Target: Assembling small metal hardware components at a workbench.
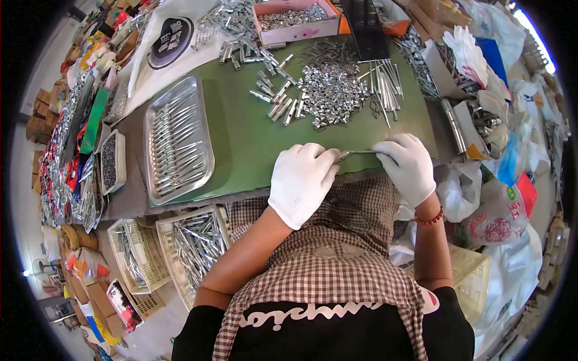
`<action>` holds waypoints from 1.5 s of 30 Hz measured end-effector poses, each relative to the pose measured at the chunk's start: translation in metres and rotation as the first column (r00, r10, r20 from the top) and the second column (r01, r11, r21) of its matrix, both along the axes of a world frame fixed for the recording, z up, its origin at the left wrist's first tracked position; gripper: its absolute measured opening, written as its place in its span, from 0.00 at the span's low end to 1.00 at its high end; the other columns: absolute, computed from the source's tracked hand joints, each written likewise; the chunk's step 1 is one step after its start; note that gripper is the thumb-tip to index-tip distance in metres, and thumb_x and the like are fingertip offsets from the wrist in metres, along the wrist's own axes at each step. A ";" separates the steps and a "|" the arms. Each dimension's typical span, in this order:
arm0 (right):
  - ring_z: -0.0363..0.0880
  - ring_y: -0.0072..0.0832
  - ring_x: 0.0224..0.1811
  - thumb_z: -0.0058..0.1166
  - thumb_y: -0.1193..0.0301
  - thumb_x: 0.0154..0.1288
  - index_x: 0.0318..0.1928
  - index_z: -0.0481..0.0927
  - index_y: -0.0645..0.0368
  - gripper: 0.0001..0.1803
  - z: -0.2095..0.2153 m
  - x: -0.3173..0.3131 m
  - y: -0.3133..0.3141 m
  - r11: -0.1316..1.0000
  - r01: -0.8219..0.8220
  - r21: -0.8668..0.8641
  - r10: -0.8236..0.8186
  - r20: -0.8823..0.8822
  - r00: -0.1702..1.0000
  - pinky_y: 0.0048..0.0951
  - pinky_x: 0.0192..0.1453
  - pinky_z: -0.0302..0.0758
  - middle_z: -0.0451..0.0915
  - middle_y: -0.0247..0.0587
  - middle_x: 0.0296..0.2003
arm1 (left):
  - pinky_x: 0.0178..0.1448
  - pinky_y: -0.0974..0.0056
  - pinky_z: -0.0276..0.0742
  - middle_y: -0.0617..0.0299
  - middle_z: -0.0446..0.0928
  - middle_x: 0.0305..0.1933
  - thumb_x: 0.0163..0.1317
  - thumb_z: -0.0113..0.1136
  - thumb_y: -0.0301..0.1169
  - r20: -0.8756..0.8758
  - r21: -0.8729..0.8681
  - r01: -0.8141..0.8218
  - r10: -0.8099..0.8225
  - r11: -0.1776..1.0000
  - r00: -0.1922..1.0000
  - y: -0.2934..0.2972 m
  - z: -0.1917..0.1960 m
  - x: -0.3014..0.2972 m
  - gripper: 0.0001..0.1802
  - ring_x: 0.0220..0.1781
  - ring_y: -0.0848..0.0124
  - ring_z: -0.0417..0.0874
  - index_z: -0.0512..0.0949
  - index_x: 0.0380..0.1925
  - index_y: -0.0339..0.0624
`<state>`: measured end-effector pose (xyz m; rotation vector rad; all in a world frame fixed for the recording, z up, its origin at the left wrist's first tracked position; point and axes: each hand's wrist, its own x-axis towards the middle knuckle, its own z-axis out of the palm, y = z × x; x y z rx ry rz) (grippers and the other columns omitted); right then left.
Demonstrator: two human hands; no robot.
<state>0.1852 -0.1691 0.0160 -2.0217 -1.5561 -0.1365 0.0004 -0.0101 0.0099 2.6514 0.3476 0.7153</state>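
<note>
In a white glove, my left hand (303, 182) is closed, its thumb and fingertips pinching one end of a thin metal rod (360, 151). My right hand (409, 166), gloved too, pinches the rod's other end. The rod lies roughly level between them, above the near edge of the green work surface (244, 141). Its left end looks thicker, but fingers partly cover it. Beyond my hands lies a pile of small shiny metal nuts or sleeves (332, 90). Several thin rods (387, 84) lie behind my right hand, and short metal tubes (283, 99) lie left of the pile.
On the left, a metal tray (208, 159) holds a row of slim pointed metal pieces. A pink box (301, 34) of small parts stands at the back. Plastic crates (162, 231) of metal pieces sit below the table's left side. Opened boxes (442, 72) crowd the right edge.
</note>
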 end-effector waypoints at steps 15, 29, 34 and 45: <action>0.81 0.41 0.45 0.65 0.75 0.57 0.36 0.85 0.55 0.05 -0.008 -0.001 0.019 0.999 -0.011 0.049 0.010 0.034 0.999 0.38 0.53 0.76 0.83 0.38 0.37 | 0.41 0.55 0.74 0.62 0.78 0.31 0.55 0.68 0.28 0.072 -0.054 -0.029 0.033 0.998 0.997 0.001 -0.009 0.002 0.08 0.35 0.58 0.80 0.85 0.36 0.48; 0.83 0.42 0.41 0.54 0.70 0.63 0.34 0.81 0.54 0.05 -0.005 0.020 0.060 0.876 0.358 -0.323 -0.263 0.301 0.916 0.43 0.47 0.78 0.81 0.44 0.36 | 0.39 0.53 0.72 0.63 0.76 0.31 0.56 0.68 0.31 0.102 0.003 -0.047 0.046 0.999 0.994 -0.005 -0.009 0.000 0.08 0.34 0.59 0.79 0.85 0.37 0.50; 0.82 0.35 0.45 0.52 0.70 0.64 0.38 0.81 0.53 0.05 0.013 0.008 0.063 0.861 0.390 -0.327 -0.218 0.456 0.863 0.37 0.49 0.75 0.82 0.40 0.38 | 0.40 0.53 0.71 0.62 0.77 0.31 0.56 0.66 0.31 0.067 -0.005 -0.048 0.048 0.999 0.997 -0.004 -0.003 -0.002 0.07 0.34 0.58 0.80 0.86 0.36 0.49; 0.81 0.42 0.38 0.53 0.69 0.69 0.40 0.79 0.53 0.04 -0.012 0.014 0.051 0.951 0.275 -0.139 -0.246 0.198 0.949 0.43 0.47 0.74 0.81 0.41 0.32 | 0.37 0.53 0.74 0.62 0.77 0.29 0.56 0.67 0.31 0.073 0.005 -0.002 0.002 1.000 0.997 -0.002 -0.003 0.001 0.07 0.33 0.58 0.80 0.86 0.36 0.50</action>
